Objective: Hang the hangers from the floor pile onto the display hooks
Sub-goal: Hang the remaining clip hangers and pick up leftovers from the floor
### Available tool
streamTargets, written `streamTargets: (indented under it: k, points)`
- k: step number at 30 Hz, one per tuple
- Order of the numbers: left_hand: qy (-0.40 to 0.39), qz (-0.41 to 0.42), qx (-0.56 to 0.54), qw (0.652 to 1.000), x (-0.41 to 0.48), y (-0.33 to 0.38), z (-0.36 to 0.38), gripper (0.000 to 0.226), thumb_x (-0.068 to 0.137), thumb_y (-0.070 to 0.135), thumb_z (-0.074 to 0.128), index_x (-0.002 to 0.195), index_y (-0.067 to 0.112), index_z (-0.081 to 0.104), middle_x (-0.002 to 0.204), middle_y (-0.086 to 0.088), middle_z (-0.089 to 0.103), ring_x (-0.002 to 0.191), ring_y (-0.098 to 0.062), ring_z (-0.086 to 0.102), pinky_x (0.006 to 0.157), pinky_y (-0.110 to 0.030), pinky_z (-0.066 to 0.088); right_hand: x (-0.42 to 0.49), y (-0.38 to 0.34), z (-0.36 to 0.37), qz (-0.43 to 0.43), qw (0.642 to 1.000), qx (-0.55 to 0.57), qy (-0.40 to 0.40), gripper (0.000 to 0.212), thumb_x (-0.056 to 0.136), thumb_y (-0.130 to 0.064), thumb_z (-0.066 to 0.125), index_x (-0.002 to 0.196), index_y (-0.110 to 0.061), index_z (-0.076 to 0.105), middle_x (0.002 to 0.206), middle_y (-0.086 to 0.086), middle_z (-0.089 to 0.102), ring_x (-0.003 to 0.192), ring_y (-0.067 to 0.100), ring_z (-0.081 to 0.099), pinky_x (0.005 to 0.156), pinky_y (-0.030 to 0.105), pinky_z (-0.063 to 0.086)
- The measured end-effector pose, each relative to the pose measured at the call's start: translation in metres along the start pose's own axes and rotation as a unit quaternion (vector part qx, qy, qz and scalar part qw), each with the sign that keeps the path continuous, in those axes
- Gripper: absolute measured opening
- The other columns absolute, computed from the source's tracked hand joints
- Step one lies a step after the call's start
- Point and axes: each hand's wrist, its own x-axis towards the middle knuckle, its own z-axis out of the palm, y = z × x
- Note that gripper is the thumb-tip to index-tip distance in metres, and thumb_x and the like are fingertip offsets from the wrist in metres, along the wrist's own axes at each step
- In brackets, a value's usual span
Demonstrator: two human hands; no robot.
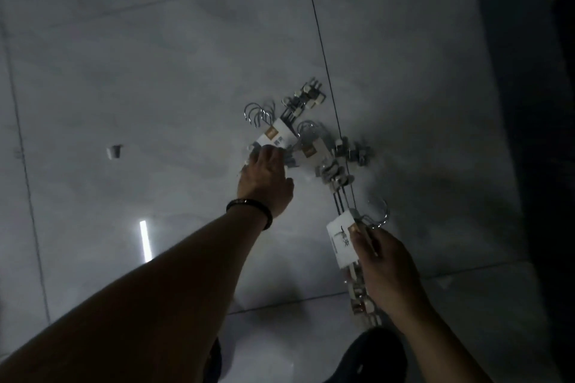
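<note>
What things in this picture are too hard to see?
All in the head view:
- The display hooks: none in frame.
- The left hand on the floor pile: its own back hides the fingertips, so its grip is unclear.
- The label on the bundle the right hand holds: print blurred and dim.
- A small white thing on the floor: too small to name.

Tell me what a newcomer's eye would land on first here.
The pile of clip hangers with white labels, mid-floor, draws the eye first, with the left hand reaching onto its near edge. At lower right the right hand pinches another bundle by its label. A bright light streak glares off the floor at lower left.
</note>
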Motion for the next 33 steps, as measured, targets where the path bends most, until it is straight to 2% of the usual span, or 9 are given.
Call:
streamTargets:
  k: [5, 9, 13, 18, 20, 22, 26, 29, 33]
  points:
    - [-0.017, 0.068, 0.175, 0.982, 0.038, 0.015, 0.025, 0.074, 0.093, 0.034, 0.072, 0.155, 0.017, 0.037, 0.15, -0.008, 0.052, 0.138, -0.033, 0.045, 0.11, -0.048, 0.043, 0.044, -0.007, 0.003, -0.009, 0.997, 0.068, 0.047, 0.028, 0.103, -0.048, 0.053, 0.097, -0.027, 0.069, 0.075, -0.004, 0.067, 0.057, 0.003, 0.067, 0.049, 0.024, 0.047]
    - [-0.008, 0.03, 0.254, 0.967, 0.036, 0.006, 0.05, 0.063, 0.092, 0.042, 0.073, 0.146, 0.017, 0.051, 0.134, -0.008, 0.066, 0.127, -0.032, 0.059, 0.111, -0.046, 0.04, 0.055, -0.003, 0.01, -0.011, 0.99, 0.118, 0.074, 0.028, 0.101, -0.049, 0.058, 0.094, -0.025, 0.071, 0.074, -0.006, 0.069, 0.06, 0.015, 0.072, 0.046, 0.022, 0.046]
    - [-0.108, 0.015, 0.115, 0.987, 0.008, 0.013, 0.045, 0.038, 0.094, 0.046, 0.07, 0.128, 0.03, 0.067, 0.124, 0.001, 0.071, 0.115, -0.025, 0.066, 0.104, -0.044, 0.05, 0.036, 0.016, 0.009, -0.017, 0.987, 0.112, 0.112, 0.024, 0.1, -0.049, 0.059, 0.095, -0.03, 0.071, 0.082, -0.004, 0.071, 0.066, 0.015, 0.071, 0.053, 0.028, 0.052]
    - [-0.219, -0.037, -0.153, 0.963, -0.052, 0.058, -0.012, 0.023, 0.103, 0.029, 0.062, 0.12, 0.019, 0.072, 0.107, -0.004, 0.072, 0.09, -0.02, 0.073, 0.079, -0.039, 0.065, -0.017, 0.008, -0.007, 0.004, 0.978, 0.098, 0.184, 0.034, 0.1, -0.057, 0.054, 0.115, -0.031, 0.072, 0.099, -0.006, 0.075, 0.088, 0.01, 0.071, 0.075, 0.041, 0.063]
    - [-0.226, -0.073, -0.257, 0.937, -0.088, 0.082, -0.037, 0.026, 0.104, 0.02, 0.06, 0.129, 0.02, 0.067, 0.093, 0.004, 0.068, 0.069, -0.006, 0.073, 0.058, -0.023, 0.061, -0.047, -0.008, -0.021, -0.017, 0.973, 0.093, 0.212, 0.033, 0.1, -0.054, 0.055, 0.112, -0.028, 0.072, 0.095, -0.009, 0.074, 0.086, 0.002, 0.069, 0.075, 0.033, 0.061]
    - [-0.208, -0.075, -0.291, 0.931, -0.125, 0.11, -0.066, 0.035, 0.105, 0.015, 0.057, 0.139, 0.022, 0.061, 0.087, 0.01, 0.064, 0.062, -0.004, 0.071, 0.054, -0.015, 0.056, -0.082, -0.032, -0.039, -0.036, 0.968, 0.096, 0.228, 0.035, 0.099, -0.056, 0.052, 0.107, -0.027, 0.071, 0.089, -0.009, 0.072, 0.081, -0.001, 0.068, 0.068, 0.018, 0.056]
    - [-0.143, 0.061, -0.21, 0.965, -0.196, 0.178, -0.132, 0.028, 0.103, 0.018, 0.057, 0.124, 0.036, 0.061, 0.091, 0.021, 0.053, 0.079, -0.007, 0.059, 0.065, -0.014, 0.05, -0.159, -0.095, -0.098, -0.049, 0.964, 0.148, 0.215, 0.031, 0.096, -0.063, 0.051, 0.109, -0.04, 0.068, 0.086, -0.014, 0.072, 0.078, -0.008, 0.067, 0.061, 0.005, 0.045]
    - [-0.174, 0.173, -0.219, 0.944, -0.251, 0.235, -0.201, 0.035, 0.099, 0.033, 0.06, 0.109, 0.065, 0.046, 0.103, 0.028, 0.052, 0.098, -0.009, 0.056, 0.08, -0.018, 0.047, -0.221, -0.134, -0.166, -0.065, 0.96, 0.209, 0.175, 0.023, 0.089, -0.05, 0.072, 0.109, -0.041, 0.069, 0.092, -0.02, 0.075, 0.082, -0.013, 0.067, 0.064, 0.004, 0.049]
    - [-0.253, 0.287, -0.106, 0.918, -0.309, 0.303, -0.312, 0.061, 0.086, 0.069, 0.069, 0.135, 0.068, 0.034, 0.126, 0.035, 0.028, 0.122, -0.005, 0.031, 0.102, -0.01, 0.032, -0.306, -0.168, -0.279, -0.08, 0.971, 0.182, 0.134, 0.04, 0.073, -0.044, 0.091, 0.107, -0.039, 0.068, 0.093, -0.024, 0.073, 0.087, -0.008, 0.068, 0.075, 0.014, 0.056]
